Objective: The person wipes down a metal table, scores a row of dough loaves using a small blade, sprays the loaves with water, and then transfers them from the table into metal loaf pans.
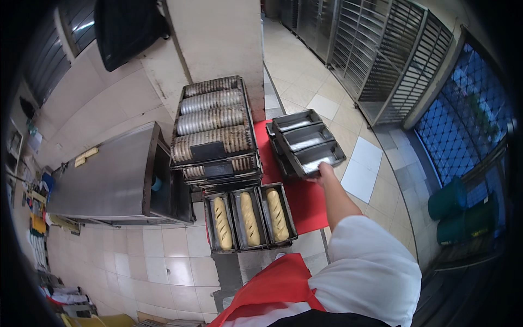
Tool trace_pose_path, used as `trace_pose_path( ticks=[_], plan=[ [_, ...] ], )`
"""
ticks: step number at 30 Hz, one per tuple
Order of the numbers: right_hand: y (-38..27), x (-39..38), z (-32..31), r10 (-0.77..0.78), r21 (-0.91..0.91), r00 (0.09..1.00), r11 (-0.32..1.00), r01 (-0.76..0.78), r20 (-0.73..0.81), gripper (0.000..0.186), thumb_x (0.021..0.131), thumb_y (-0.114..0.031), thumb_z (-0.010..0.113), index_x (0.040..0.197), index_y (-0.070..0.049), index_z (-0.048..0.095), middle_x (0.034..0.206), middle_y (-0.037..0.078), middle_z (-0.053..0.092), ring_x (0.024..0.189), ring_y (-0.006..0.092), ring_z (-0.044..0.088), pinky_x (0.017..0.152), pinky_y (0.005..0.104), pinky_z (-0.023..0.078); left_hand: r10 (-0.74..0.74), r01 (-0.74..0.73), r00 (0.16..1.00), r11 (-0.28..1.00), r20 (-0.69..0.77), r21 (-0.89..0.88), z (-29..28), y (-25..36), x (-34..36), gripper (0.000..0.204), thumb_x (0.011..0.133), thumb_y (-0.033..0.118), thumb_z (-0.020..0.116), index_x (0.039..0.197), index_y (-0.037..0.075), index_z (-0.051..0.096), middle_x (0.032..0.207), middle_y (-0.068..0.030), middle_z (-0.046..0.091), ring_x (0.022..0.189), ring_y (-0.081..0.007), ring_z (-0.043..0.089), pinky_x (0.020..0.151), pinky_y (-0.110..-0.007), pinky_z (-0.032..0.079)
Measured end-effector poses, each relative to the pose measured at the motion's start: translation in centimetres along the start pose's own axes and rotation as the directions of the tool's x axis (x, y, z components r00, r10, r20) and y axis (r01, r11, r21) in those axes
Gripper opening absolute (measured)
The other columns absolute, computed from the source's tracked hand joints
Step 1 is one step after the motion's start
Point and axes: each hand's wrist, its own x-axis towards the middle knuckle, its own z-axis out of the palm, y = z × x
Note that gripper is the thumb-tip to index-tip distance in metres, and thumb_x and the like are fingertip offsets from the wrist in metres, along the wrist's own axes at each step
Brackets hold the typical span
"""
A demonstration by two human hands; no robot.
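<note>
My right hand [324,172] reaches forward and grips the near edge of a three-section metal loaf pan [309,137]; some of its fingers are hidden by the rim. The pan's sections are bare, and it sits askew over another dark pan [280,159], partly covered. Nearer to me, a second three-section loaf pan [236,224] holds three pieces of pale, slashed dough [249,219], one per section. All these pans are on a red table [308,204]. My left hand is out of view.
Ridged, stained metal trays [211,122] stand stacked left of the pans. A steel worktable [109,174] further left carries a few dough pieces [86,156]. Tall metal racks [376,54] line the back right, near a latticed opening [463,109] and green bins [448,200].
</note>
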Motion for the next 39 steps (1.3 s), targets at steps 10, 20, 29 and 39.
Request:
trace_pose_path(
  ticks=[10, 20, 29, 39],
  plan=[
    [-5.1, -16.9, -6.2, -0.310, -0.150, 0.950, 0.942, 0.300, -0.046, 0.040, 0.092, -0.022, 0.059, 0.122, 0.003, 0.052, 0.119, 0.023, 0.059, 0.101, 0.0489, 0.070, 0.083, 0.0599, 0.065, -0.012, 0.018, 0.991, 0.999, 0.135, -0.044, 0.0, -8.4, 7.1, 0.048, 0.108, 0.041, 0.053, 0.135, 0.005, 0.070, 0.123, -0.0261, 0.073, 0.120, -0.0421, 0.068, 0.106, -0.053, 0.052],
    [0.9, -38.4, 12.8, -0.326, -0.028, 0.900, 0.937, 0.349, 0.290, 0.039, 0.092, -0.017, 0.063, 0.127, -0.001, 0.057, 0.124, 0.012, 0.067, 0.111, 0.0309, 0.070, 0.095, 0.0460, 0.061, 0.085, -0.145, 0.986, 0.851, -0.141, -0.505, -7.9, -17.6, 23.7, 0.069, 0.096, 0.045, 0.076, 0.141, -0.005, 0.064, 0.144, -0.0286, 0.064, 0.139, -0.0391, 0.060, 0.115, -0.045, 0.048],
    [22.6, -41.8, 43.8, 0.118, -0.114, 0.811, 0.991, -0.064, 0.572, 0.036, 0.087, -0.017, 0.063, 0.121, -0.007, 0.066, 0.117, 0.013, 0.075, 0.105, 0.0376, 0.076, 0.085, 0.0715, 0.064, 0.207, -0.312, 0.948, 0.453, -0.241, -0.835, -25.2, -17.8, 21.7, 0.073, 0.099, 0.045, 0.073, 0.149, -0.006, 0.057, 0.148, -0.0256, 0.062, 0.132, -0.0353, 0.066, 0.111, -0.041, 0.052],
    [45.4, -25.8, 69.6, 0.348, -0.177, 0.820, 0.937, -0.300, 0.454, 0.062, 0.090, -0.017, 0.054, 0.147, 0.005, 0.047, 0.146, 0.026, 0.055, 0.132, 0.0526, 0.057, 0.110, 0.0743, 0.049, -0.334, -0.098, 0.893, 0.507, -0.300, -0.857, -25.1, -38.7, 24.0, 0.071, 0.095, 0.050, 0.073, 0.138, -0.006, 0.066, 0.135, -0.0281, 0.070, 0.127, -0.0394, 0.068, 0.109, -0.045, 0.053]
  ],
)
